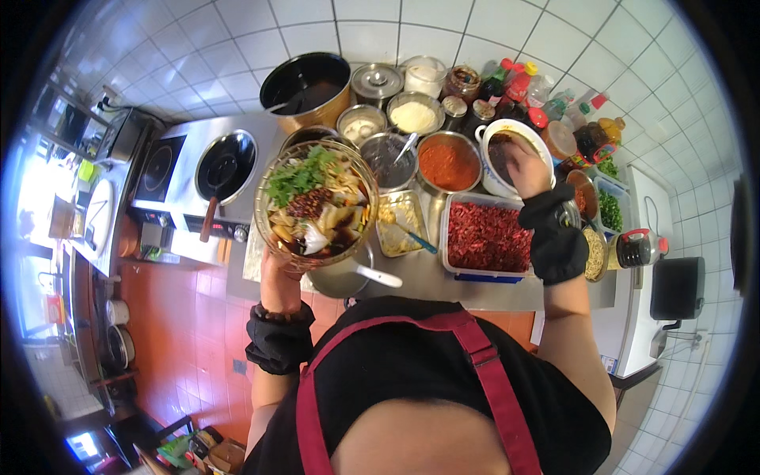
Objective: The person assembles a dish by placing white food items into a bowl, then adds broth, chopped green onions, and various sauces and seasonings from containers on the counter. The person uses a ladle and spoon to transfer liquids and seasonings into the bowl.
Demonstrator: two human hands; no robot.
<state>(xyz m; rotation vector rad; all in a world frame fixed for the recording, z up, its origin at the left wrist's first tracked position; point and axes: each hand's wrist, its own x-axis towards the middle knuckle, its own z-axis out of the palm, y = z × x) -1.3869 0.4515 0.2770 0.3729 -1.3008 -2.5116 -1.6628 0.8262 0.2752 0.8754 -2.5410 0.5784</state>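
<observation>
My left hand (pixel 283 273) grips a clear bowl (pixel 366 229) from its lower edge and holds it up over the counter's front. In the bowl lie chopped cilantro (pixel 302 176), a dark red chili topping (pixel 309 203), pale slices and dark sauce. My right hand (pixel 528 168) is over a white pot (pixel 534 131) with dark contents, its fingers bent down inside the rim. What those fingers hold, if anything, I cannot make out. Just in front of that pot is a tub of chopped red pieces (pixel 488 237). A pot of red-orange powder or paste (pixel 449 162) stands to its left.
A big dark pot (pixel 306 83) stands at the back left, and a wok (pixel 226 166) sits farther left. Between my hands are a tray with a blue-handled spoon (pixel 402 222) and a white spoon (pixel 380 275). Several sauce bottles (pixel 522 83) line the wall at the back right.
</observation>
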